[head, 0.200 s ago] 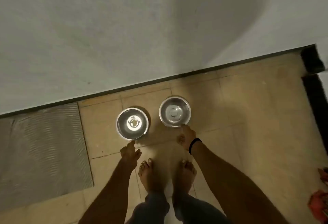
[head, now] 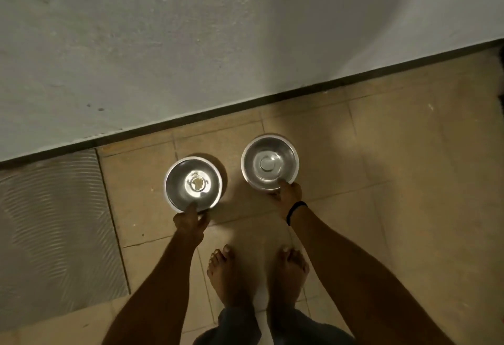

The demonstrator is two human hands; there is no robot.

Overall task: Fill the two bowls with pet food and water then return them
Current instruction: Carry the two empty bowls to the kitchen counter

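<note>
Two shiny steel bowls stand on the tan tiled floor near the wall. The left bowl [head: 192, 183] holds nothing that I can make out and reflects a bright light spot. My left hand [head: 191, 221] pinches its near rim, thumb over the edge. The right bowl [head: 269, 163] also looks bare inside. My right hand [head: 288, 193], with a black band on the wrist, grips that bowl's near rim, thumb inside. Whether the bowls rest on the floor or hang just above it I cannot tell.
A grey plastered wall [head: 191, 44] with a dark skirting line runs behind the bowls. A ribbed grey mat [head: 51, 230] lies on the floor at left. My bare feet [head: 256, 271] stand right behind the bowls. Tan tiles stretch to the right.
Both hands have reached forward and closed on the near rims of the bowls. The view has come closer to the floor.
</note>
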